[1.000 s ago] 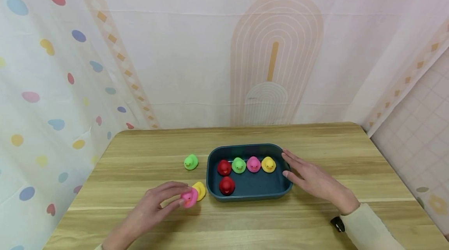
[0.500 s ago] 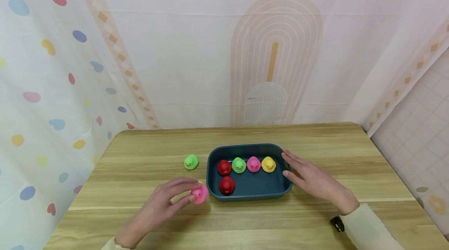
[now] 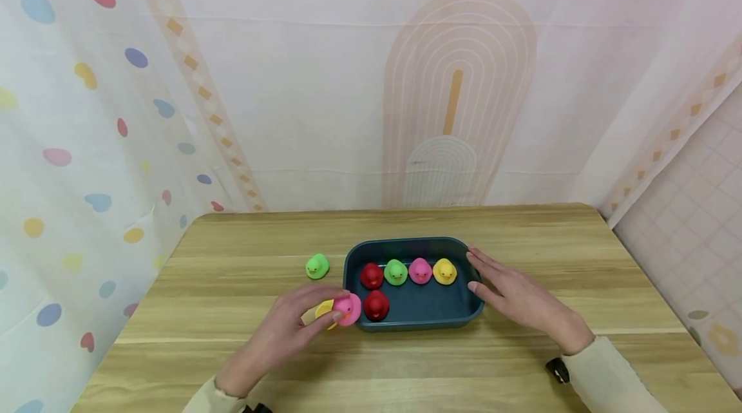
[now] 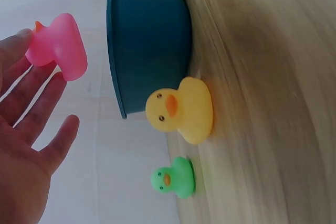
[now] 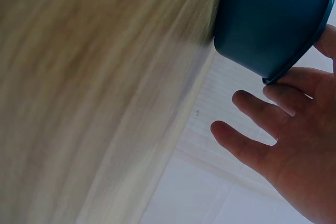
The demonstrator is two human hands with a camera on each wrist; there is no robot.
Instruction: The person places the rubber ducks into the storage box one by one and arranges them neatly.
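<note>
My left hand [image 3: 290,323] pinches a pink rubber duck [image 4: 60,45] between thumb and fingers, held up off the table at the left rim of a dark teal bin [image 3: 417,325]. Below that hand, a yellow rubber duck [image 4: 191,111] sits on the table beside the bin, partly hidden in the head view. A green rubber duck [image 3: 317,266] stands farther back. At the bin's right end my right hand [image 3: 518,294] touches the rim with its thumb and fingertips, fingers fairly straight. Inside the bin are two red ducks [image 3: 376,305], a green duck [image 3: 396,272], a pink duck [image 3: 420,270] and a yellow duck [image 3: 444,271].
The bin stands on a wood-grain table [image 3: 429,368]. A patterned curtain [image 3: 307,110] hangs behind the table and along its left side. Near my right sleeve there is a small black object [image 3: 558,370].
My left hand has moved right and slightly back with the pink duck, from beside the yellow duck to the bin's left rim. My right hand has stayed at the bin.
</note>
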